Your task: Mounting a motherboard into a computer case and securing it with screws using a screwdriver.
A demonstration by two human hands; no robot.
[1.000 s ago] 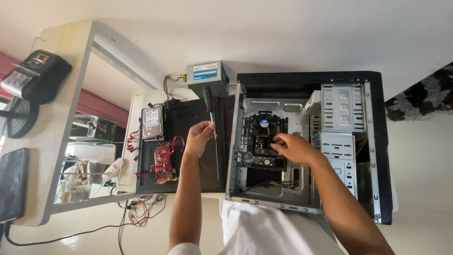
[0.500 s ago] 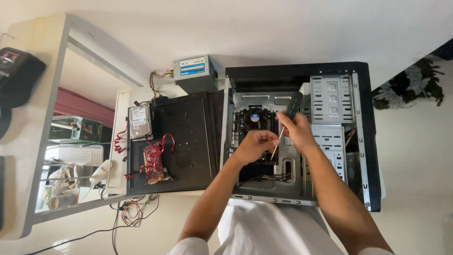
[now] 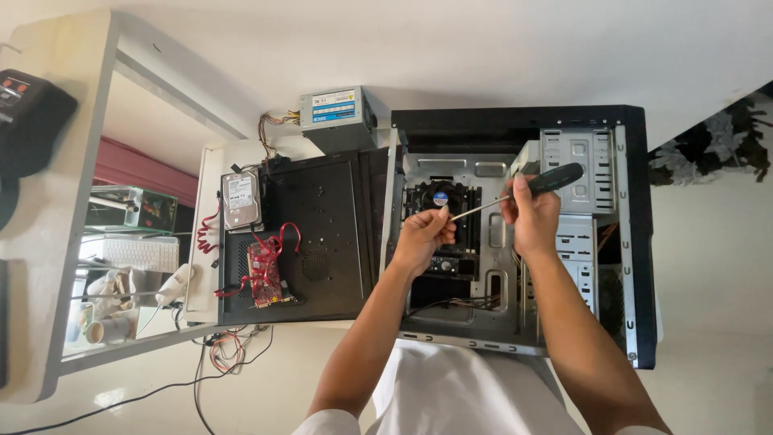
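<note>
An open black computer case (image 3: 636, 242) lies on its side with the motherboard (image 3: 439, 221) showing. My right hand (image 3: 533, 216) grips the dark handle of a screwdriver (image 3: 551, 180) above the case. Its metal shaft slants down to the left toward the motherboard. My left hand (image 3: 423, 238) rests over the motherboard, with its fingertips pinching the shaft near the tip beside the round cooler.
The black side panel (image 3: 322, 234) lies left of the case, carrying a hard drive (image 3: 240, 200) and a small red card with red cables (image 3: 266, 270). A grey power supply (image 3: 334, 113) sits behind. A shelf unit with a keyboard (image 3: 129, 254) stands at the far left.
My left hand moved from the side panel into the case. The screwdriver passed from my left hand to my right, which now holds it over the motherboard.
</note>
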